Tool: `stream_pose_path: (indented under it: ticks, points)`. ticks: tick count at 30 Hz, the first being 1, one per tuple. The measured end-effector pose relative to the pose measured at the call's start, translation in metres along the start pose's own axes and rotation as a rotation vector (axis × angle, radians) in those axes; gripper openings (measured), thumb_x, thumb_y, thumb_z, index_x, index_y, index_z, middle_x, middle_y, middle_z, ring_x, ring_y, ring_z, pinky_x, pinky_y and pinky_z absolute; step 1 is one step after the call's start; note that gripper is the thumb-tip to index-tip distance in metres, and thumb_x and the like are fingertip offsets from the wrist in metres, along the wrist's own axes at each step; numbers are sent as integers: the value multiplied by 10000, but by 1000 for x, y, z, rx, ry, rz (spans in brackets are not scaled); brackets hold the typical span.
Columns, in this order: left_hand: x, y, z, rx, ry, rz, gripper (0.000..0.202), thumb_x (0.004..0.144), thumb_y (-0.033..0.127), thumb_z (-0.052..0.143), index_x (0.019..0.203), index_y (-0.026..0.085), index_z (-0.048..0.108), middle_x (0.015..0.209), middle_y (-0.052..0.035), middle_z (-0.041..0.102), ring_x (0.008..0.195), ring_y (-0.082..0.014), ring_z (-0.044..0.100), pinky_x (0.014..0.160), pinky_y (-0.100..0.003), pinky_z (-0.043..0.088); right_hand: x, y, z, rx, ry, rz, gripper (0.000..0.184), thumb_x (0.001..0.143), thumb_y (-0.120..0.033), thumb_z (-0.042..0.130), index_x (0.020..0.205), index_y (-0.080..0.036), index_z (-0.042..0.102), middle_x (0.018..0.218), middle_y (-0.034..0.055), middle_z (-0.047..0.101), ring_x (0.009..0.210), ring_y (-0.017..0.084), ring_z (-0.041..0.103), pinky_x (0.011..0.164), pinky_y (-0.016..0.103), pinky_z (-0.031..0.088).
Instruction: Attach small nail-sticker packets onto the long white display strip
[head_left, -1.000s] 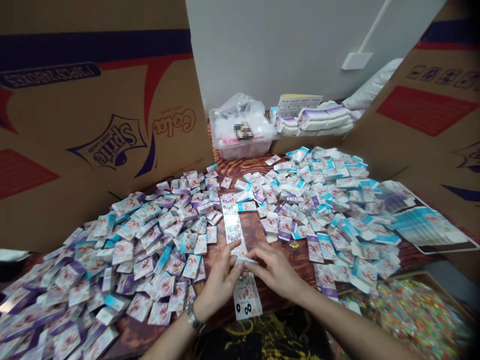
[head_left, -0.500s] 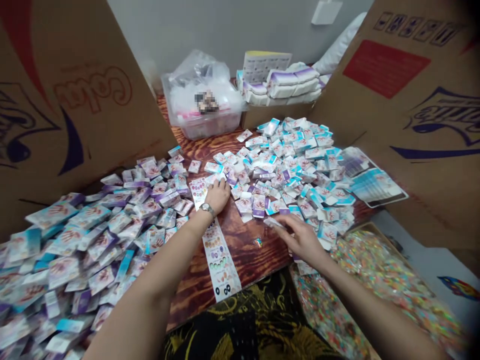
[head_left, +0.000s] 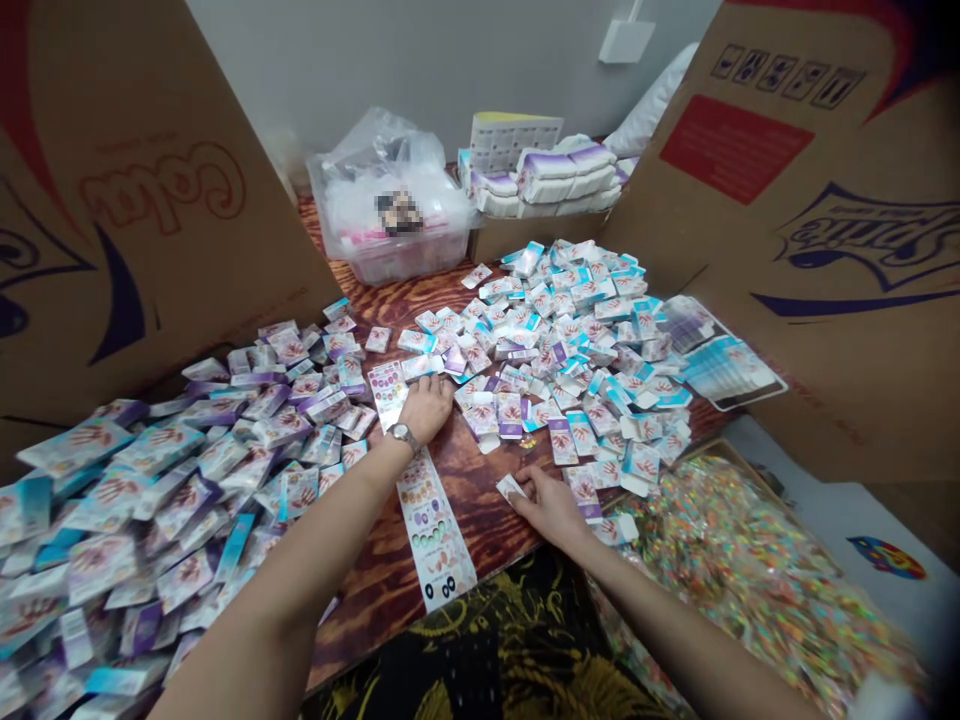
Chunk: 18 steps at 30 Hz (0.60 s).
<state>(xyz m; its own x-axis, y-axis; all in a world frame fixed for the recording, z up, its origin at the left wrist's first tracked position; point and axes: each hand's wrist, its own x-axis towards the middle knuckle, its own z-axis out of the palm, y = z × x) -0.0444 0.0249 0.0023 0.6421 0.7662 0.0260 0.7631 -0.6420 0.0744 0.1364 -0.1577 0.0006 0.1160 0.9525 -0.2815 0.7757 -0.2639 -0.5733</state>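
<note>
We record the left hand [head_left: 426,410] lying palm down on the worktop [head_left: 491,530], fingers together and pointing away from the body, forearm stretched in from the lower left, with a metal-link wristwatch [head_left: 403,436] at the wrist. It is open and appears to grip nothing; its fingertips sit just below a loose white packet [head_left: 421,366]. Beside it lies a printed card [head_left: 388,393], and just below the wrist runs a long printed paper strip [head_left: 435,530] with rows of coloured ovals and black rings. The right hand [head_left: 551,505] rests nearer the body, fingers bent downward over a small white card [head_left: 511,488] whose end shows past the fingertips; we cannot tell whether it is pinched or only pressed down. The worktop is dark, glossy wood with strong flame-like grain. Flat paper packets printed in white, purple and turquoise lie in two loose heaps, one left [head_left: 195,490] and one right [head_left: 570,345]. Corrugated cardboard panels [head_left: 165,220] stand on the left, and another [head_left: 787,220] on the right. Behind sits a clear plastic tub [head_left: 397,255] under crumpled film. At lower right, a shallow tray [head_left: 739,570] holds glossy multicoloured sachets.
</note>
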Motion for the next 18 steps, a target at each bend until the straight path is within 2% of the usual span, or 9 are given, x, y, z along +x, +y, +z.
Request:
stream_pose_path:
  ticks: [2, 5, 7, 9, 11, 13, 14, 16, 18]
  points:
    - [2, 2, -5, -21, 11, -8, 307, 884, 89, 319, 1129, 71, 503, 996, -200, 583, 973, -285, 482, 792, -411, 399, 1, -2, 3, -42, 18, -19, 25, 786, -213, 544, 791, -190, 553, 690, 8, 621, 637, 161, 590, 566, 235, 369]
    - [3, 0, -24, -66, 53, -28, 305, 877, 106, 364, 1149, 95, 499, 926, -172, 595, 957, -285, 486, 784, -413, 406, 0, -4, 2, -52, 42, -70, 40, 779, -209, 537, 743, -193, 529, 758, 20, 616, 737, 172, 586, 632, 244, 384]
    - [-5, -6, -45, -78, 103, -53, 350, 881, 156, 401, 1224, 104, 451, 981, -173, 584, 980, -286, 482, 810, -420, 405, -2, -8, -4, -34, 60, -115, 69, 795, -237, 525, 740, -196, 524, 775, 19, 611, 755, 172, 581, 650, 249, 394]
    - [-21, -14, -68, -166, 180, -92, 445, 880, 233, 451, 1301, 111, 375, 1089, -172, 553, 1007, -271, 483, 848, -406, 403, -4, -15, -13, 33, 65, -130, 124, 816, -289, 518, 730, -200, 524, 701, -1, 596, 639, 153, 560, 582, 244, 385]
    - [-45, -19, -86, -502, 253, -170, 505, 866, 307, 500, 1322, 143, 359, 1146, -141, 538, 997, -234, 505, 851, -360, 417, -4, -29, -24, 135, 53, -144, 165, 825, -343, 524, 738, -203, 536, 626, -25, 576, 507, 125, 499, 497, 238, 351]
    - [-72, -19, -95, -1073, 276, -288, 475, 846, 353, 538, 1279, 192, 429, 1115, -89, 566, 936, -191, 545, 802, -310, 444, -4, -50, -35, 248, 62, -184, 172, 827, -376, 541, 807, -206, 557, 645, -25, 593, 481, 113, 481, 475, 237, 351]
    - [-86, -16, -95, -1365, 265, -352, 449, 830, 363, 563, 1241, 206, 473, 1079, -69, 586, 897, -174, 565, 776, -295, 455, -3, -62, -40, 307, 75, -220, 180, 826, -379, 554, 877, -207, 563, 698, -13, 617, 510, 116, 506, 491, 239, 376]
    - [-110, -7, -89, -1808, 239, -467, 404, 793, 361, 620, 1158, 204, 546, 1005, -46, 621, 827, -151, 594, 742, -278, 470, -1, -86, -47, 419, 93, -300, 257, 827, -371, 573, 1025, -209, 553, 830, 24, 652, 626, 139, 577, 564, 258, 439]
    - [-128, 3, -80, -2060, 240, -538, 369, 760, 336, 667, 1085, 178, 591, 938, -36, 646, 781, -137, 610, 728, -264, 479, 1, -108, -49, 464, 76, -402, 276, 836, -350, 579, 1078, -219, 556, 929, 43, 657, 766, 161, 612, 660, 281, 473]
